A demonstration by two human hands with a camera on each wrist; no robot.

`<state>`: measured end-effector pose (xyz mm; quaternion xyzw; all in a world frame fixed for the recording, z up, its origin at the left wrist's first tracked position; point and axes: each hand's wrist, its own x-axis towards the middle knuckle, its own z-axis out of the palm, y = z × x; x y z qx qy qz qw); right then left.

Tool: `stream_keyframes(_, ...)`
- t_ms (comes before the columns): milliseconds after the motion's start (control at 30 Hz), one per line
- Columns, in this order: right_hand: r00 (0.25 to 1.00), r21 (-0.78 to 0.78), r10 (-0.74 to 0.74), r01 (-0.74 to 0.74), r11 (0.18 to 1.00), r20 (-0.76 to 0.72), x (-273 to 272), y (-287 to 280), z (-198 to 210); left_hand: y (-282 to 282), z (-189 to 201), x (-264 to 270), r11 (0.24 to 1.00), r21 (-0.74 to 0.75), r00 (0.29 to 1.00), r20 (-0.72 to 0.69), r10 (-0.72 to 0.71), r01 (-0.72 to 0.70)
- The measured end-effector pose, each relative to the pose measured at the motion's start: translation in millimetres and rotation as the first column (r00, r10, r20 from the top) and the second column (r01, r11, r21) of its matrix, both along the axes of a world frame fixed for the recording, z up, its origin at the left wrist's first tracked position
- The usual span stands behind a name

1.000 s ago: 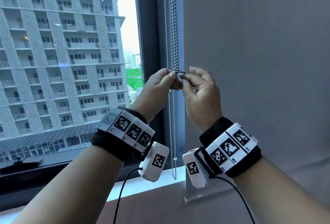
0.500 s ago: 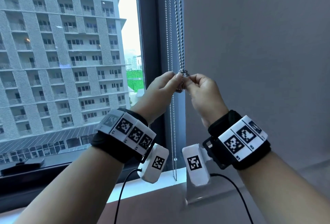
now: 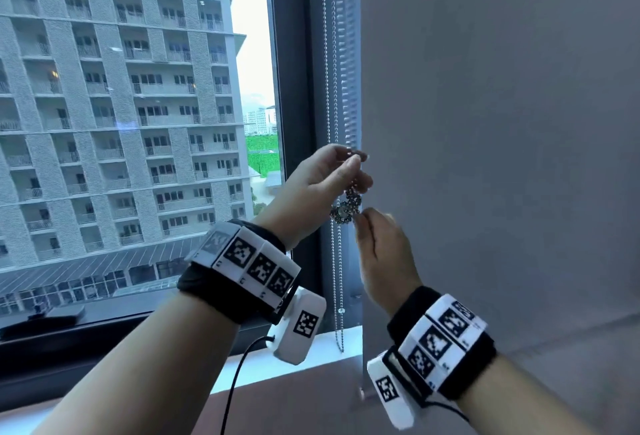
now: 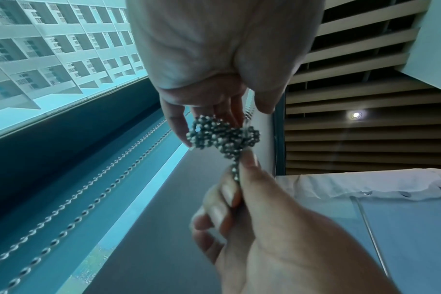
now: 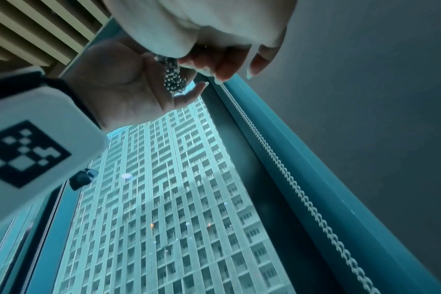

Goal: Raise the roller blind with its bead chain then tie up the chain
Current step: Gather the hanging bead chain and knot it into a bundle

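The silver bead chain (image 3: 333, 88) hangs in strands along the dark window frame, down to the sill. Part of it is bunched into a knotted clump (image 3: 346, 207) between my hands. My left hand (image 3: 356, 159) is uppermost, thumb and forefinger pinching the chain just above the clump. My right hand (image 3: 360, 221) is directly below and pinches the strand leaving the clump. In the left wrist view the clump (image 4: 222, 135) sits in front of my left fingers (image 4: 181, 127), and my right hand (image 4: 239, 169) nips the strand under it. The blind fabric is out of view; the glass is uncovered.
A grey wall (image 3: 485, 123) stands close on the right of the chain. The dark window frame (image 3: 294, 88) and glass are to the left, with a white sill (image 3: 311, 358) below. A black cable (image 3: 235, 382) hangs from my left wrist unit.
My right hand has dropped from level with the left hand to below it. My left hand has risen slightly. The knotted clump now hangs in view between them.
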<state>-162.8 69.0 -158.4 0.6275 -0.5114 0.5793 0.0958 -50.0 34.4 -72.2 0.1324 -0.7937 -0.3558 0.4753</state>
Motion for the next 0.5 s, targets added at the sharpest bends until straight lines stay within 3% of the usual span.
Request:
stream_keyframes(200, 0.999, -0.080, -0.037, 0.037, 0.996, -0.009, -1, -2, -5, -2, -13, -11, 0.999, 0.027, 0.999, -0.027, -0.041, 0.042)
stream_keyframes(500, 1.000, -0.072, -0.009, 0.010, 0.997, 0.015, -1, -6, -13, -5, -42, -27, 0.994, 0.107, 0.978, -0.209, 0.009, 0.014)
